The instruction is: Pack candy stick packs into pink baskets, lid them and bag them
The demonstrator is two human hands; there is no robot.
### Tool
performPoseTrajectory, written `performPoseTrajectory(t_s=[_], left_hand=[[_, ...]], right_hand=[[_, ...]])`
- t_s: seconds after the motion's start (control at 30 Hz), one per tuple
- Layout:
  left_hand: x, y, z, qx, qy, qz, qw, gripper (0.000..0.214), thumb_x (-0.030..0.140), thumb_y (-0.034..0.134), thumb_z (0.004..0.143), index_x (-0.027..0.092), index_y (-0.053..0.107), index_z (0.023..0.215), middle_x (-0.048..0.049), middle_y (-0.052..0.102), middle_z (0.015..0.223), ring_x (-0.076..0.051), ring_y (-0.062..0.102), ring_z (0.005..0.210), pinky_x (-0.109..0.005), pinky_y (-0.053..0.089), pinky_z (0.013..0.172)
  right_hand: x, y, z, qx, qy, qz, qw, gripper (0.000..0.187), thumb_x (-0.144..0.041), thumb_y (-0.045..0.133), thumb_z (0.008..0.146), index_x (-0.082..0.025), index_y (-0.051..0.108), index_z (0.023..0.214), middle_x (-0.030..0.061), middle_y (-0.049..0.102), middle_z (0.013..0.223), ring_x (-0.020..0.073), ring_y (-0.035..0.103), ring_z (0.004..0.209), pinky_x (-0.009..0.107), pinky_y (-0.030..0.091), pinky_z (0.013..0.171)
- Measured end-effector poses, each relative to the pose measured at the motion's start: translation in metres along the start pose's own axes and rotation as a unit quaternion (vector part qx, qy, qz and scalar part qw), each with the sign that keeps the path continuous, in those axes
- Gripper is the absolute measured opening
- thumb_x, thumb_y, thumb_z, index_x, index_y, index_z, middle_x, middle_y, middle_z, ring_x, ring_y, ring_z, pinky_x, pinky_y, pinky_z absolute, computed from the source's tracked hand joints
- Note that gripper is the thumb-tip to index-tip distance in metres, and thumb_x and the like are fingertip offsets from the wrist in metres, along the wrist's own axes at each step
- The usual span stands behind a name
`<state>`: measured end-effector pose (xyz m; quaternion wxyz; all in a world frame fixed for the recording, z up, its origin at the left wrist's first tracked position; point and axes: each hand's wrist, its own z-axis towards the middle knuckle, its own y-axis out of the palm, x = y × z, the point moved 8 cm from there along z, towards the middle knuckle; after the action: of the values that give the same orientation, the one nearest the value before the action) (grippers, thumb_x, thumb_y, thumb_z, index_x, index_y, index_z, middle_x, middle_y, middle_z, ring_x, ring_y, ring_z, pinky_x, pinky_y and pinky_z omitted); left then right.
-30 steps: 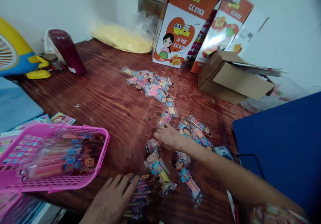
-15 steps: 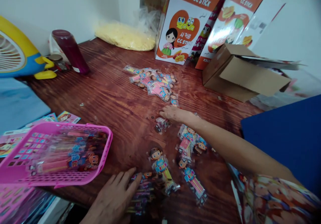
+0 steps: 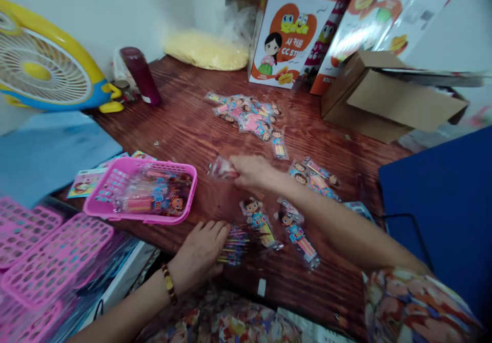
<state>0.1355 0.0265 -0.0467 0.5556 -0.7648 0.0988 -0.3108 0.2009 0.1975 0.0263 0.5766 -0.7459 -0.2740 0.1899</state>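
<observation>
My right hand (image 3: 248, 171), blurred by motion, is closed on a small clear stick packet (image 3: 221, 169) above the table's middle. My left hand (image 3: 203, 245), with a beaded bracelet at the wrist, grips the end of a stack of stick packets (image 3: 235, 245) standing on edge near the front edge. Just right of that stack lie a packet with yellow sticks (image 3: 263, 225) and another with pink and yellow sticks (image 3: 302, 238), both printed with a cartoon child. More loose packets (image 3: 317, 179) lie beyond my right forearm, and a heap of packets (image 3: 249, 115) sits farther back.
A pink basket (image 3: 194, 189) holding packets stands left, above more pink baskets (image 3: 57, 256). Behind are a yellow fan (image 3: 57, 61), a dark red bottle (image 3: 142, 76), a yellow bag (image 3: 207, 51), CC Stick boxes (image 3: 280, 35) and an open carton (image 3: 357, 97). A blue panel (image 3: 438, 194) is at right.
My right hand has moved left across the table, carrying a packet lifted from the middle. My left hand stays at the stack. The camera view has shifted.
</observation>
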Motion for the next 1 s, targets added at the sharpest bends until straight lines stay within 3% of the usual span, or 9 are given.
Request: performPoseTrajectory(t_s=[0.1, 0.2, 0.33, 0.5, 0.63, 0.77, 0.9, 1.0], left_hand=[[0.004, -0.005, -0.002, 0.019, 0.000, 0.018, 1.000, 0.068, 0.024, 0.067, 0.070, 0.013, 0.043, 0.133, -0.0132, 0.054, 0.130, -0.031, 0.048, 0.119, -0.047, 0.036, 0.105], [0.008, -0.009, -0.005, 0.060, 0.006, 0.022, 0.998, 0.066, 0.025, 0.070, 0.070, 0.015, 0.044, 0.129, -0.0125, 0.053, 0.129, -0.031, 0.043, 0.123, -0.046, 0.034, 0.106], [0.007, -0.007, -0.011, 0.097, -0.003, 0.018, 0.995, 0.067, 0.024, 0.071, 0.069, 0.019, 0.043, 0.130, -0.0111, 0.048, 0.131, -0.030, 0.041, 0.122, -0.044, 0.035, 0.104], [0.005, -0.006, -0.016, 0.116, 0.006, 0.021, 0.993, 0.072, 0.026, 0.071, 0.071, 0.016, 0.039, 0.135, -0.0115, 0.049, 0.128, -0.029, 0.043, 0.118, -0.044, 0.034, 0.105], [0.004, -0.004, -0.023, 0.137, 0.014, 0.008, 0.990, 0.073, 0.028, 0.068, 0.075, 0.015, 0.036, 0.139, -0.0125, 0.047, 0.137, -0.029, 0.038, 0.128, -0.048, 0.025, 0.112], [-0.001, -0.002, -0.030, 0.180, -0.021, -0.006, 0.983, 0.067, 0.030, 0.069, 0.076, 0.021, 0.042, 0.136, -0.0136, 0.036, 0.149, -0.032, 0.021, 0.143, -0.052, 0.019, 0.116], [-0.003, 0.000, -0.032, 0.199, -0.038, 0.008, 0.979, 0.072, 0.032, 0.077, 0.069, 0.024, 0.046, 0.134, -0.0138, 0.031, 0.153, -0.038, 0.012, 0.146, -0.057, 0.015, 0.117], [-0.004, 0.001, -0.031, 0.203, -0.027, 0.008, 0.979, 0.078, 0.033, 0.077, 0.070, 0.023, 0.041, 0.138, -0.0133, 0.037, 0.149, -0.037, 0.018, 0.145, -0.056, 0.017, 0.117]], right_hand=[[-0.058, 0.031, -0.012, -0.030, -0.029, 0.009, 0.999, 0.030, -0.030, 0.058, 0.084, -0.020, 0.053, 0.112, 0.0094, 0.068, 0.109, 0.0264, 0.067, 0.096, 0.033, 0.048, 0.075], [-0.079, 0.053, -0.024, -0.035, -0.039, 0.005, 0.999, 0.037, -0.025, 0.060, 0.084, -0.018, 0.049, 0.118, 0.0124, 0.064, 0.118, 0.0267, 0.066, 0.101, 0.035, 0.050, 0.077], [-0.075, 0.056, -0.038, -0.078, -0.077, 0.068, 0.992, 0.027, -0.028, 0.054, 0.090, -0.017, 0.051, 0.115, 0.0121, 0.061, 0.119, 0.0249, 0.064, 0.102, 0.034, 0.049, 0.078], [-0.073, 0.055, -0.048, -0.096, -0.124, 0.132, 0.979, 0.031, -0.021, 0.054, 0.090, -0.016, 0.052, 0.120, 0.0107, 0.059, 0.118, 0.0210, 0.062, 0.102, 0.030, 0.046, 0.081], [-0.077, 0.056, -0.044, -0.042, -0.108, 0.084, 0.990, 0.024, -0.025, 0.054, 0.093, -0.020, 0.056, 0.117, 0.0077, 0.061, 0.115, 0.0219, 0.062, 0.103, 0.030, 0.045, 0.079], [-0.079, 0.056, -0.047, -0.047, -0.090, 0.053, 0.993, 0.016, -0.031, 0.055, 0.094, -0.019, 0.059, 0.105, 0.0075, 0.064, 0.107, 0.0214, 0.064, 0.094, 0.029, 0.044, 0.074], [-0.072, 0.058, -0.060, -0.060, -0.114, 0.149, 0.981, 0.024, -0.038, 0.051, 0.097, -0.017, 0.059, 0.105, 0.0089, 0.063, 0.106, 0.0205, 0.062, 0.097, 0.031, 0.046, 0.084], [-0.069, 0.064, -0.071, -0.094, -0.137, 0.232, 0.958, 0.040, -0.045, 0.052, 0.095, -0.017, 0.054, 0.123, 0.0113, 0.061, 0.119, 0.0221, 0.059, 0.108, 0.034, 0.046, 0.093]])
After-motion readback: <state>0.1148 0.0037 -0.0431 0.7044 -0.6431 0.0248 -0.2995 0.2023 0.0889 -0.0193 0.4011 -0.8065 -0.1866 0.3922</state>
